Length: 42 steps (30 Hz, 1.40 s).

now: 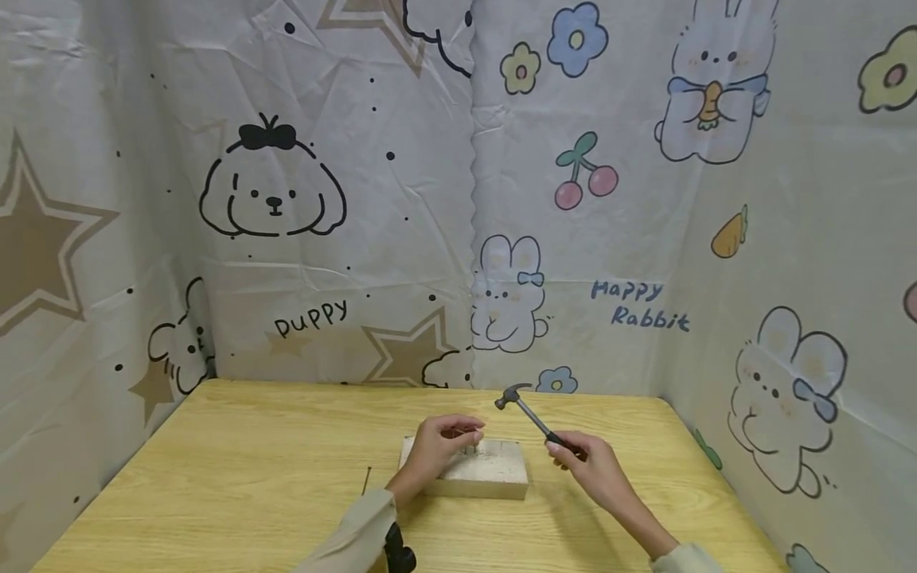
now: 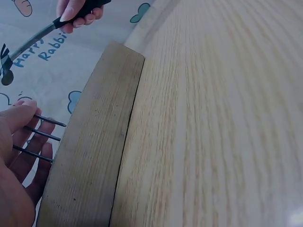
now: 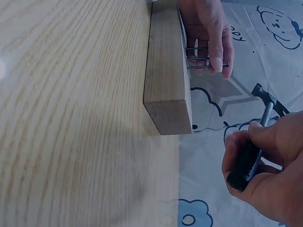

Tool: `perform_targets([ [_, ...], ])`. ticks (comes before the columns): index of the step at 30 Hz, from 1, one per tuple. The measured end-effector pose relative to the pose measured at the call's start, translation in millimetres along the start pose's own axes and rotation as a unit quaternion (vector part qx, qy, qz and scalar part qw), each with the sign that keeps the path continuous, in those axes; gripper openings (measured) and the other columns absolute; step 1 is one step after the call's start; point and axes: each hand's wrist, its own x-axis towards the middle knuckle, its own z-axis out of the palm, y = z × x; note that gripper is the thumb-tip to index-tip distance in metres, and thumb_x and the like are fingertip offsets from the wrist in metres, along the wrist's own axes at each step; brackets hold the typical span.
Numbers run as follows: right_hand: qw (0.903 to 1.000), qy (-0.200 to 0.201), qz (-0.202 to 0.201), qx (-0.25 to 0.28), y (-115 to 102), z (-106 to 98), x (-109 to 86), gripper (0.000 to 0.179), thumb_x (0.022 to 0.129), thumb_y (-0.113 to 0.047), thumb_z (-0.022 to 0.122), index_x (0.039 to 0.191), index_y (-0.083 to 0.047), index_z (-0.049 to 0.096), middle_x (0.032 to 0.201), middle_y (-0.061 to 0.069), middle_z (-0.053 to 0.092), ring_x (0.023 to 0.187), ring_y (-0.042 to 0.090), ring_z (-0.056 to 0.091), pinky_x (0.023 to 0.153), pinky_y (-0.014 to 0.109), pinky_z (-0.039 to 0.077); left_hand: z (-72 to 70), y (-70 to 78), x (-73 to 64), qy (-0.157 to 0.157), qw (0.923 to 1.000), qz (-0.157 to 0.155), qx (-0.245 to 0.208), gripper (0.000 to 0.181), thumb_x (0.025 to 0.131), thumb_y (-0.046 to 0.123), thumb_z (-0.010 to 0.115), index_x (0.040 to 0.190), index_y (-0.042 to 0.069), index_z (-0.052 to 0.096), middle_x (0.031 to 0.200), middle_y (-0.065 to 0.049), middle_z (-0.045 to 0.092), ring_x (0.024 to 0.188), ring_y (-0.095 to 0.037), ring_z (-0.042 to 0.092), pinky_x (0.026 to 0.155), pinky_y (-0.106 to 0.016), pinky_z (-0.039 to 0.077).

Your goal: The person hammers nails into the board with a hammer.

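Observation:
A claw hammer (image 1: 528, 411) with a black grip is held by my right hand (image 1: 589, 464), right of a pale wooden block (image 1: 494, 468). Its head is raised above the block, pointing up and left. My left hand (image 1: 438, 446) is over the block's top, pinching a nail (image 2: 51, 121) between thumb and fingers. That nail stands upright with its tip at the wood; how deep it sits I cannot tell. Two more nails (image 3: 195, 48) stand in a row beside it, partly behind the fingers. In the right wrist view, the hammer's handle (image 3: 246, 163) lies inside my curled right fingers.
A loose nail (image 1: 366, 480) lies on the wood-grain table (image 1: 251, 461), left of the block. Near my left sleeve (image 1: 358, 525) is a black object (image 1: 399, 551). Printed cloth (image 1: 401, 239) hangs behind the table and at both sides.

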Motion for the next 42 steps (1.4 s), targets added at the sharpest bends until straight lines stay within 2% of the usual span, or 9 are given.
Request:
perform_targets([
  [6, 0.9999, 0.003, -0.015, 0.002, -3.1, 4.2, 2.8, 0.018, 0.101, -0.013, 0.070, 0.112, 0.001, 0.077, 0.089, 0.006, 0.074, 0.078, 0.019, 0.070, 0.073, 0.035, 0.062, 2.9, -1.1, -0.9, -0.001, 0.9999, -0.003, -0.010, 0.022, 0.096, 0.012, 0.077, 0.117, 0.008, 0.079, 0.106, -0.014, 0.079, 0.092, -0.018, 0.073, 0.080, -0.021, 0.057],
  [10, 0.9997, 0.001, -0.026, 0.001, -3.4, 5.7, 2.8, 0.019, 0.101, -0.013, 0.070, 0.114, 0.001, 0.076, 0.091, 0.007, 0.074, 0.078, 0.016, 0.070, 0.073, 0.035, 0.062, 2.9, -1.4, -0.9, 0.000, 0.9998, 0.004, -0.018, 0.022, 0.096, 0.011, 0.077, 0.116, 0.005, 0.079, 0.106, -0.015, 0.079, 0.092, -0.020, 0.074, 0.079, -0.023, 0.058],
  [17, 0.9997, -0.006, -0.020, -0.013, -5.6, 3.8, 1.5, 0.016, 0.102, -0.011, 0.069, 0.111, -0.001, 0.076, 0.088, 0.005, 0.071, 0.076, 0.014, 0.065, 0.067, 0.025, 0.056, 2.9, 0.3, -2.6, 0.003, 0.9997, -0.007, -0.024, 0.029, 0.094, 0.011, 0.079, 0.122, 0.006, 0.076, 0.102, -0.016, 0.079, 0.089, -0.026, 0.073, 0.076, -0.026, 0.059],
  [21, 0.9989, -0.004, -0.033, -0.034, -12.5, 0.2, 2.9, 0.012, 0.103, -0.009, 0.067, 0.108, -0.003, 0.076, 0.088, 0.004, 0.069, 0.074, 0.011, 0.061, 0.064, 0.024, 0.052, 3.0, 0.2, -3.1, 0.016, 0.9991, -0.024, -0.030, 0.024, 0.091, 0.010, 0.082, 0.114, 0.005, 0.074, 0.098, -0.018, 0.078, 0.083, -0.025, 0.072, 0.071, -0.025, 0.056],
  [27, 0.9956, -0.010, -0.065, -0.066, -23.6, -4.4, 6.5, 0.010, 0.103, -0.007, 0.066, 0.107, -0.004, 0.075, 0.089, 0.002, 0.068, 0.072, 0.008, 0.057, 0.060, 0.024, 0.050, 1.9, -1.5, -1.1, 0.014, 0.9992, -0.030, -0.025, 0.017, 0.090, 0.011, 0.083, 0.102, 0.002, 0.074, 0.097, -0.017, 0.077, 0.080, -0.012, 0.068, 0.072, -0.022, 0.054],
  [31, 0.9863, -0.017, -0.117, -0.115, -28.0, -4.2, 7.9, 0.009, 0.101, -0.007, 0.068, 0.105, -0.006, 0.076, 0.086, -0.003, 0.065, 0.070, 0.005, 0.050, 0.060, 0.024, 0.046, 1.2, -3.1, 0.5, 0.011, 0.9993, -0.032, -0.018, 0.016, 0.091, 0.013, 0.083, 0.101, 0.004, 0.075, 0.098, -0.015, 0.077, 0.081, -0.009, 0.067, 0.074, -0.021, 0.054],
  [33, 0.9790, 0.015, -0.156, -0.131, -29.6, -3.7, 8.5, 0.009, 0.100, -0.006, 0.069, 0.103, -0.007, 0.077, 0.085, -0.005, 0.064, 0.070, 0.003, 0.049, 0.060, 0.023, 0.046, 1.0, -3.8, 0.0, 0.010, 0.9994, -0.029, -0.015, 0.015, 0.091, 0.013, 0.083, 0.101, 0.004, 0.075, 0.098, -0.015, 0.077, 0.081, -0.010, 0.067, 0.074, -0.021, 0.054],
  [37, 0.9690, 0.085, -0.207, -0.104, -29.4, -0.6, 10.1, 0.009, 0.100, -0.003, 0.068, 0.103, -0.007, 0.075, 0.084, -0.001, 0.065, 0.070, 0.003, 0.052, 0.059, 0.023, 0.048, 0.9, -2.7, -2.1, 0.009, 0.9998, -0.018, -0.009, 0.014, 0.092, 0.013, 0.082, 0.100, 0.003, 0.075, 0.097, -0.016, 0.077, 0.080, -0.011, 0.067, 0.073, -0.022, 0.055],
  [42, 0.9465, 0.046, -0.265, -0.178, -21.4, 4.6, 9.7, 0.008, 0.098, 0.002, 0.069, 0.100, -0.004, 0.072, 0.081, -0.001, 0.059, 0.069, -0.002, 0.044, 0.057, 0.020, 0.044, 1.1, -1.8, -2.4, 0.009, 0.9999, -0.012, 0.004, 0.013, 0.092, 0.013, 0.082, 0.099, 0.004, 0.076, 0.094, -0.016, 0.076, 0.078, -0.011, 0.066, 0.071, -0.020, 0.053],
])
